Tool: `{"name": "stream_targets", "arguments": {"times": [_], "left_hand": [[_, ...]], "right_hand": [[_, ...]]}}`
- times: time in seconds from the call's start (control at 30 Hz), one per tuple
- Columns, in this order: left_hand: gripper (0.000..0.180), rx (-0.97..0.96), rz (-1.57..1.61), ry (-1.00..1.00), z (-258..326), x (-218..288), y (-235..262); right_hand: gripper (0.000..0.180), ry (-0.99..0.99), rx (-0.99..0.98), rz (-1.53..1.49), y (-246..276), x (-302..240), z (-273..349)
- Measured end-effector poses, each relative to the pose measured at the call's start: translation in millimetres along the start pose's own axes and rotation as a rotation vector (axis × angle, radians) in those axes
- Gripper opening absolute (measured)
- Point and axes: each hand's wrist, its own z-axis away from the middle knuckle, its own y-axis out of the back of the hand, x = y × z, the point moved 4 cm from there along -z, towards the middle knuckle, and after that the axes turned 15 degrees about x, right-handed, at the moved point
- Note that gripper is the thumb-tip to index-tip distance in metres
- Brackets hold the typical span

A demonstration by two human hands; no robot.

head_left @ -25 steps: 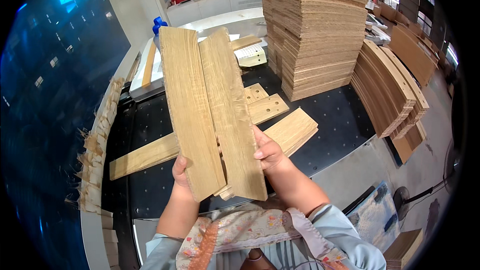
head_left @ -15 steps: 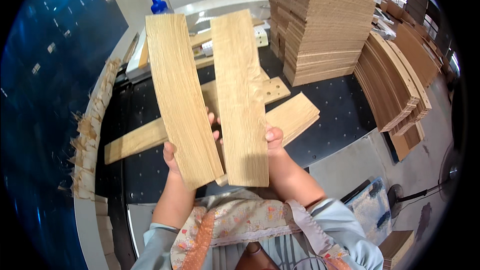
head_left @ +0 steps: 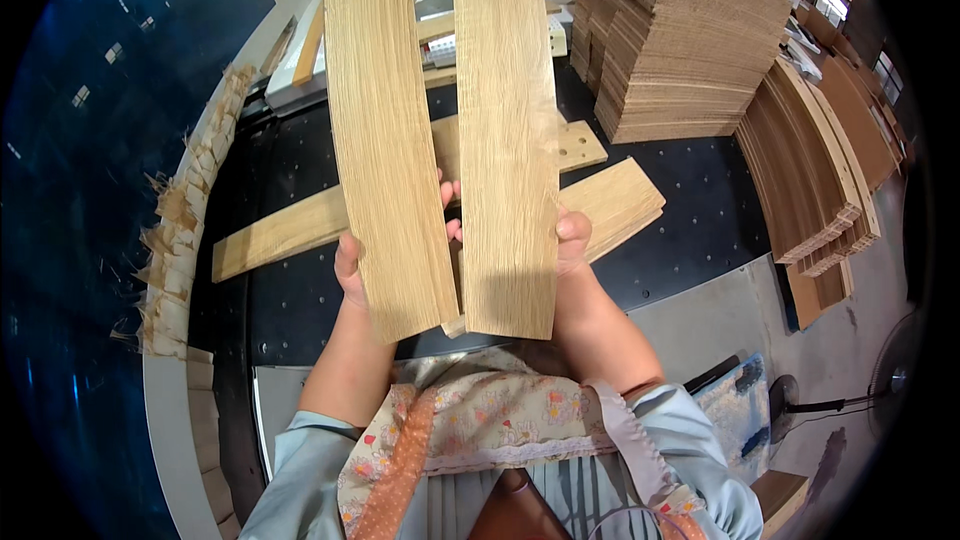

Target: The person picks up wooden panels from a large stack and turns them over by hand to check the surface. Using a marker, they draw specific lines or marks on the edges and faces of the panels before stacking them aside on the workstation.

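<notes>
Two long wood-grain boards are held up side by side over a dark work table. My left hand (head_left: 350, 268) grips the left board (head_left: 390, 150), thumb on its outer edge and fingertips showing at its inner edge. The right board (head_left: 507, 150) is gripped by my right hand (head_left: 572, 238), its thumb on the outer edge and its fingertips in the gap between the boards. Both palms are hidden behind the wood. Below and behind them, more boards lie on the table: one board (head_left: 280, 232) to the left, and stacked boards (head_left: 625, 202) to the right.
The black table top (head_left: 690, 195) is dotted with small studs. A tall stack of brown panels (head_left: 690, 50) stands at the back right, with curved panels (head_left: 800, 160) beside it. A drilled board (head_left: 582, 146) lies beyond my hands. Torn wrapping (head_left: 180, 220) lines the left edge; a fan (head_left: 885, 380) stands right.
The two boards appear higher and farther right in the picture, and they look more parallel. The surroundings have shifted too, as the view has moved. Both hands keep their grip.
</notes>
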Motion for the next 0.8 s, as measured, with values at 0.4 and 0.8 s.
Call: {"name": "stream_targets", "arguments": {"times": [0.4,0.8], "left_hand": [[0.098,-0.073,-0.002,0.134,4,1,-2],[0.084,-0.036,-0.116,0.117,9,6,-15]], "right_hand": [[0.085,0.076,0.049,0.069,-9,-7,5],[0.091,0.297,0.068,0.441,-27,8,4]]}}
